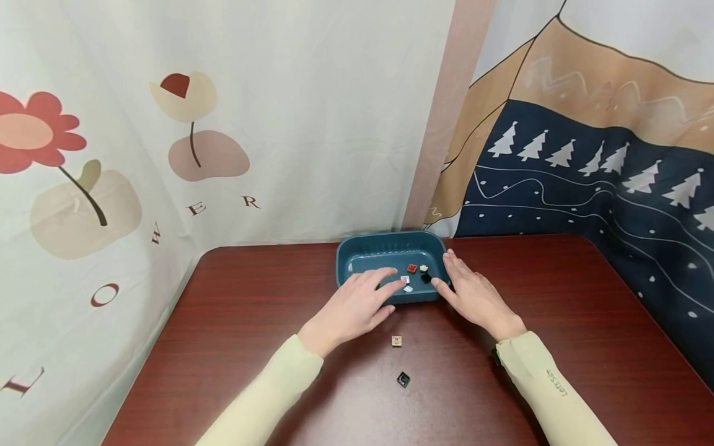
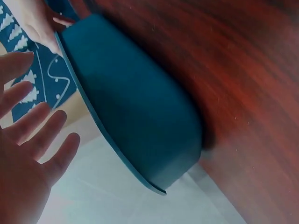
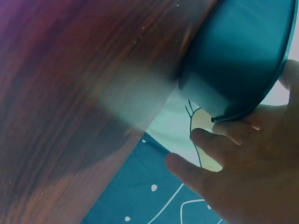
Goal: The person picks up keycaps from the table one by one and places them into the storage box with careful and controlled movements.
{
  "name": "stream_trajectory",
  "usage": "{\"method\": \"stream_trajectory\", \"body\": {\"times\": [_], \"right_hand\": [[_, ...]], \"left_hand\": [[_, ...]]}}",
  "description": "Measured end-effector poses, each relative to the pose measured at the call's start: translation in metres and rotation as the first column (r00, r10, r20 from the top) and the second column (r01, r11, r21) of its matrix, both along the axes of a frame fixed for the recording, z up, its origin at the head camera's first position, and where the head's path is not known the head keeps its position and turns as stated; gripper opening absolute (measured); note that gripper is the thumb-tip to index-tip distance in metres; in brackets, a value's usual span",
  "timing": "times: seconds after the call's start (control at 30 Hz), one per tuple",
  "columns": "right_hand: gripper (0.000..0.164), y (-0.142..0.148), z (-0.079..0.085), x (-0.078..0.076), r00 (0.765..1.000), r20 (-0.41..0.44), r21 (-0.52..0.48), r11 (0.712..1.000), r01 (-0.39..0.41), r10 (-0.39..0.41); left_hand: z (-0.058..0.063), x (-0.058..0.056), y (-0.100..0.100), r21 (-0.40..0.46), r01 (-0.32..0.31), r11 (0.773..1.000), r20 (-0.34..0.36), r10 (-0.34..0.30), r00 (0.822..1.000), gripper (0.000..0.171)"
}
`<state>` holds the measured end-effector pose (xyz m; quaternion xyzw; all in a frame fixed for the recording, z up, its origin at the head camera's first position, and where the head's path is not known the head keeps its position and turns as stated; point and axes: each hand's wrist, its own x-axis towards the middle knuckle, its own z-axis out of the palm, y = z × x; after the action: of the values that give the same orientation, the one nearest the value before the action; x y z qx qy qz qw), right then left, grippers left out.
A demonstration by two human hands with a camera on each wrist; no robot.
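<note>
A dark blue-green plastic tray [image 1: 385, 298] with raised walls stands at the table's back edge. Inside it lie several small pieces that look like keycaps, among them a red one [image 1: 411, 268], a cream one [image 1: 424, 269] and a black one [image 1: 426, 278]. My left hand [image 1: 357, 305] hovers over the tray's near left side, fingers spread and holding nothing; a white piece [image 1: 405, 280] lies by its fingertips. With the thumb on the inner side and fingers outside, my right hand [image 1: 474, 296] holds the tray's right rim, its outer fingers [image 3: 187, 170] fanned out.
On the reddish-brown wooden table [image 1: 223, 371], a beige square piece [image 1: 396, 341] lies in front of the tray. Closer to me is a black square piece [image 1: 403, 380]. A printed curtain [image 1: 312, 124] hangs behind the table, and a navy tree-patterned cloth [image 1: 558, 192] hangs at the right.
</note>
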<state>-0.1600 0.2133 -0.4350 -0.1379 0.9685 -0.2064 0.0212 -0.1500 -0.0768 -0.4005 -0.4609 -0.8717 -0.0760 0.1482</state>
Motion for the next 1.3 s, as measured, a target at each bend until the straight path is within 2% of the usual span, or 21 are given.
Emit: {"method": "stream_trajectory", "body": {"times": [0.23,0.37,0.57,0.9,1.13,1.3], "right_hand": [[0.081,0.000,-0.001,0.000,1.000,-0.009,0.005,1.000,0.002,-0.002],[0.082,0.001,-0.001,0.000,1.000,-0.005,0.001,1.000,0.003,-0.003],[0.082,0.002,-0.002,0.000,1.000,-0.013,0.003,1.000,0.004,-0.004],[0.086,0.001,-0.001,0.000,1.000,-0.002,-0.006,1.000,0.005,-0.005],[0.087,0.000,-0.001,0.000,1.000,-0.005,-0.008,1.000,0.003,-0.003],[0.086,0.001,-0.002,0.000,1.000,0.002,-0.008,1.000,0.006,-0.006]], "left_hand": [[-0.005,0.017,0.001,-0.004,0.011,1.000,-0.009,-0.011,1.000,0.054],[-0.009,0.027,0.003,-0.052,0.008,0.999,-0.008,-0.008,1.000,0.055],[-0.018,0.038,0.008,-0.116,0.038,0.993,-0.029,-0.042,0.999,0.054],[-0.031,0.043,0.015,-0.234,0.074,0.969,-0.042,-0.086,0.995,0.048],[-0.033,0.044,0.020,-0.299,0.113,0.947,-0.011,-0.122,0.993,0.037],[-0.034,0.045,0.022,-0.313,0.113,0.943,-0.005,-0.120,0.993,0.030]]}}
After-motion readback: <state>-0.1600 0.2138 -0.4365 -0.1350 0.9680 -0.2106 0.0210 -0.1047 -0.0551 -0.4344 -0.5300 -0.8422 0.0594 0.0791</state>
